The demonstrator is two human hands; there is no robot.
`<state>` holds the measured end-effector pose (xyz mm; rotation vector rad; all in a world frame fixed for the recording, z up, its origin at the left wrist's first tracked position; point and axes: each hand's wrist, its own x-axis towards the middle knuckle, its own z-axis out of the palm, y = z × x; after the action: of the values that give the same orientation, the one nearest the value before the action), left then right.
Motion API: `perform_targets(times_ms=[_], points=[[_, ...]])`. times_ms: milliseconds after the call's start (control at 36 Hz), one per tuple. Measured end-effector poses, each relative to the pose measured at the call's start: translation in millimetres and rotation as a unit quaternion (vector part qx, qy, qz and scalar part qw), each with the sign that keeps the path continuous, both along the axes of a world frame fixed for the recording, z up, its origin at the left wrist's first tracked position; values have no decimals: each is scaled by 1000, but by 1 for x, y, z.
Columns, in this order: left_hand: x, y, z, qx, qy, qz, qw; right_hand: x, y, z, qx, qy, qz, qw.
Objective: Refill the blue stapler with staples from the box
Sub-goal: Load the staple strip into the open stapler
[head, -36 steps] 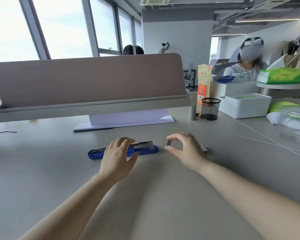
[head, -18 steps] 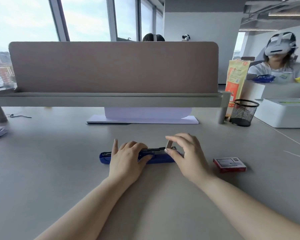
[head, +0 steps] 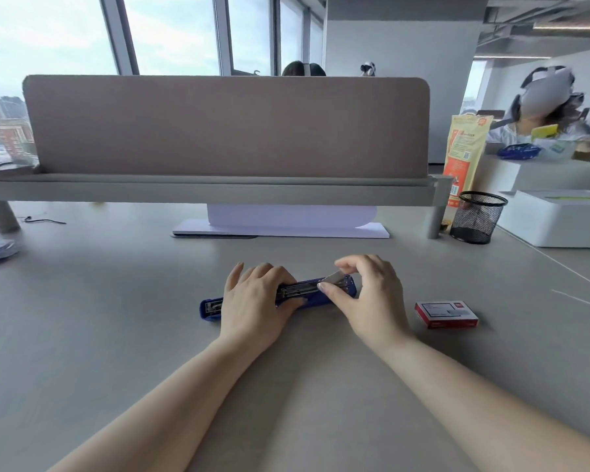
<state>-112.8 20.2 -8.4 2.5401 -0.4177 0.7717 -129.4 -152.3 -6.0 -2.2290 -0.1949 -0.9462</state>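
The blue stapler (head: 315, 298) lies opened flat on the grey desk, its metal staple channel facing up. My left hand (head: 258, 304) rests over its middle and holds it down. My right hand (head: 367, 298) pinches a silver strip of staples (head: 334, 277) between thumb and fingers, tilted over the right end of the channel. The red staple box (head: 446, 313) sits on the desk to the right of my right hand, apart from it.
A grey desk divider (head: 225, 131) runs across the back with a white stand (head: 280, 226) under it. A black mesh cup (head: 477, 217), an orange packet (head: 464, 155) and a white box (head: 556, 218) stand at the back right. A person with a headset sits beyond.
My right hand carried the staple strip left from beside the box to the stapler's right end. My left hand settled onto the stapler. The view shifted, bringing the box into sight.
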Motion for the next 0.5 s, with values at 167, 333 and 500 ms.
perform_targets(times_ms=[167,333,500], points=[[0,-1,-1,17,-12,-6,1000,2,0,-3,-34,19,-36,999],[0,-1,-1,14,-14,-11,1000,4,-2,-4,-55,35,-51,997],[0,-1,-1,14,-15,-16,1000,5,-2,-4,-73,43,-59,995]])
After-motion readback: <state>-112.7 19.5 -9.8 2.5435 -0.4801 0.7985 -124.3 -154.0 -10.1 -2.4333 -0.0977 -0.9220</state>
